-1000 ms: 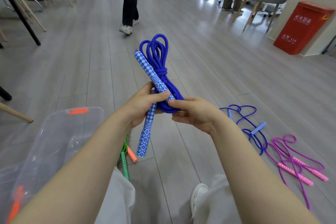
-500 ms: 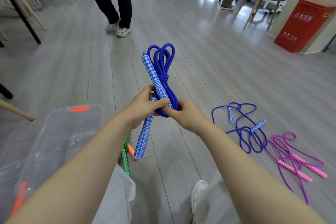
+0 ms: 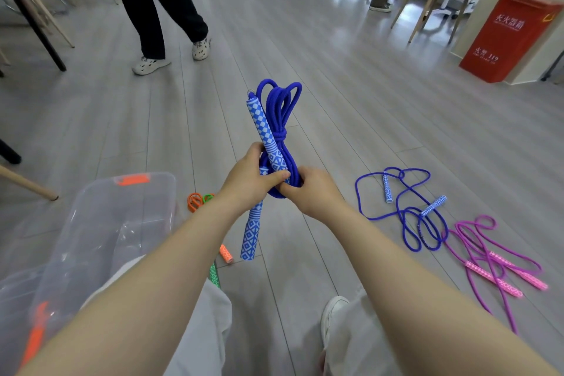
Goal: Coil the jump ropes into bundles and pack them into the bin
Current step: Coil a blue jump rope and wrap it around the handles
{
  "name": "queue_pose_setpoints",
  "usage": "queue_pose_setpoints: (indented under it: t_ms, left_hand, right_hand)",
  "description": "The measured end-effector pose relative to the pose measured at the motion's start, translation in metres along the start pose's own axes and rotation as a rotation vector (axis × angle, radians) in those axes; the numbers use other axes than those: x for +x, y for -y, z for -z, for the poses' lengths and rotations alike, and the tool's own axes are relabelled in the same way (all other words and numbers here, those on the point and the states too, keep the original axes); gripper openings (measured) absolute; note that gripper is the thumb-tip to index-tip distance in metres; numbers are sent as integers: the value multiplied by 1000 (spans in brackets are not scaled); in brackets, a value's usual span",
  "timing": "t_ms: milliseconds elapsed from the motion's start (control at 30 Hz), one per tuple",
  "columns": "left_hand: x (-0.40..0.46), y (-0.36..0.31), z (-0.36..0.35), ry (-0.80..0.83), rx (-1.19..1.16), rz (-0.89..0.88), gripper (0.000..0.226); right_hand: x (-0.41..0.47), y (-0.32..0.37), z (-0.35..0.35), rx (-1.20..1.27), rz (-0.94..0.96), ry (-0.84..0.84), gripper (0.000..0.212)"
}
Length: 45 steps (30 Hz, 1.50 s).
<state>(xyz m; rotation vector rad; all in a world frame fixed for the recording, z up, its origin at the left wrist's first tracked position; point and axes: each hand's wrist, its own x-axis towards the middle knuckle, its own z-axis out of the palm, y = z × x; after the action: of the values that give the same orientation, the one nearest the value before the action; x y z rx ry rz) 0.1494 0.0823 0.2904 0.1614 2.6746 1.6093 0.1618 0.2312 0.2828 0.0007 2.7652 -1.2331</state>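
Above grey floor (image 3: 351,107), both hands' fingers (image 3: 276,175) pinch coiled blue rope (image 3: 282,131).

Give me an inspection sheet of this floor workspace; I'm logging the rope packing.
Surface: grey plank floor.
Job's things: blue bundle held up; clear bin at left; loose blue rope and pink rope at right.
Clutter: orange and green rope beside the bin.
Grippers: left hand and right hand both grip the bundle.
Cables: nothing seen.
Surroundings: passer-by's legs, red box, chairs.
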Motion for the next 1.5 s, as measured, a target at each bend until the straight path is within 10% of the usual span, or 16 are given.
queue_pose_setpoints:
  t_ms: [900,1500]
  left_hand:
    - [4,1,0,-156,-9,-5,43]
    - [8,-11,10,73,-313,-8,31]
  right_hand:
    - [8,16,-13,-16,33,-94,23]
    - [7,15,30,88,-54,73,32]
